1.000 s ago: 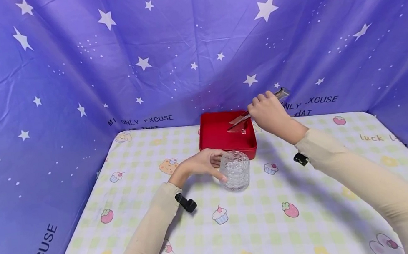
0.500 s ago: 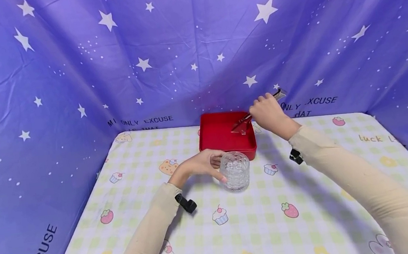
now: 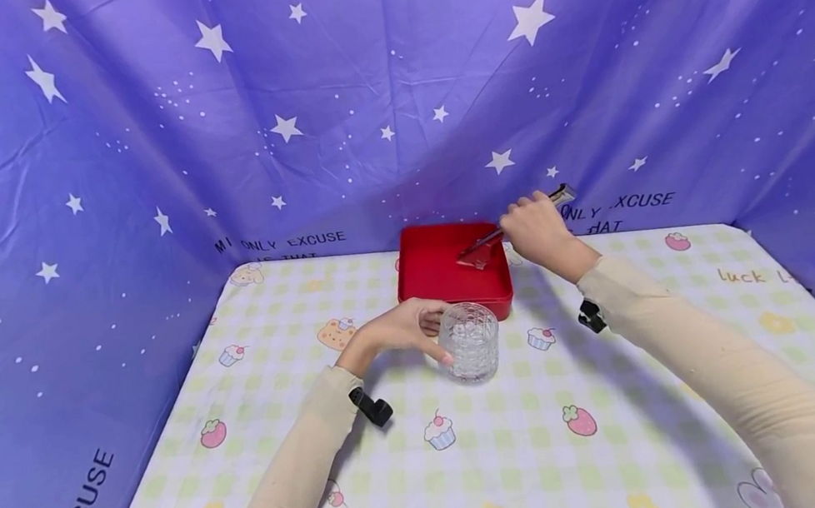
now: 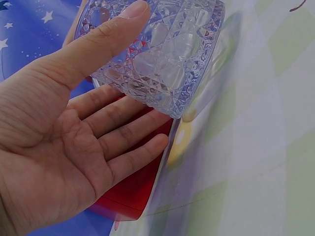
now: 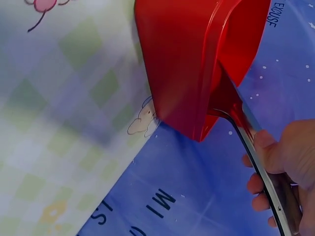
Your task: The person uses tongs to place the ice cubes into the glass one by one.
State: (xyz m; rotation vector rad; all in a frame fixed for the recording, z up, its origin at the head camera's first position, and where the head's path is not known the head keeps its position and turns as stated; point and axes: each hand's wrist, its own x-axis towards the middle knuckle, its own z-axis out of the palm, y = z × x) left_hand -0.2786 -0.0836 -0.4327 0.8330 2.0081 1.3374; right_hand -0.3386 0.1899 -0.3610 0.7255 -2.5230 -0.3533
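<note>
My left hand (image 3: 402,325) holds a clear cut-glass tumbler (image 3: 474,348) from its left side. In the left wrist view the thumb lies along the near face of the patterned glass (image 4: 172,54), with the fingers round its far side. Whether anything lies inside the glass is hard to tell. Metal tongs (image 3: 485,239) are gripped in my right hand (image 3: 536,228), slanting down to the left. Their tips reach into the red tray (image 3: 432,303), near its right side. A small transparent patch shows by the tips, too unclear to name. The tray's near wall hides the tips in the right wrist view.
A checked tablecloth (image 3: 531,475) with printed cupcakes and strawberries covers the table. Purple star-printed curtains (image 3: 335,145) hang close behind the tray and along both sides. The glass stands just in front of the tray.
The tongs' arms have come closer together, and their tips have shifted slightly inside the tray. My right hand has dropped a little. The left hand and glass stay where they were.
</note>
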